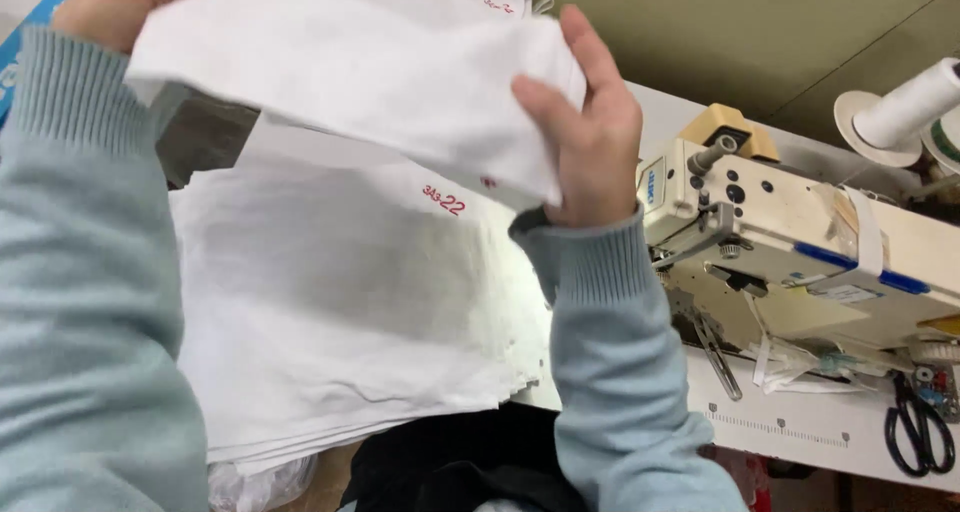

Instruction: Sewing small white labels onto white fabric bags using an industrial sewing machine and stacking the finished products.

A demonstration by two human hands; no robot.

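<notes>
Left hand [120,7], at the upper left edge, fingers curled closed over one end of a folded white fabric piece [350,72]; only the knuckles and wrist show above a pale blue knitted sleeve [75,272]. The fabric piece hangs in the air between the two hands, above a stack of white cut fabric panels [330,302] that bears small red marks near its upper right corner. Right hand [585,132], thumb in front and fingers behind, pinched shut on the other end of the piece. Further right, a cream industrial sewing machine [790,242] on a white table [800,432], a white thread cone [905,102] behind it and black scissors [920,432] at the far right edge. Likely hazards: the pinch at the right end is shallow, so the piece could slip and unfold; the raised forearms pass close over the stack, whose fanned lower edges could be dragged out of alignment.
</notes>
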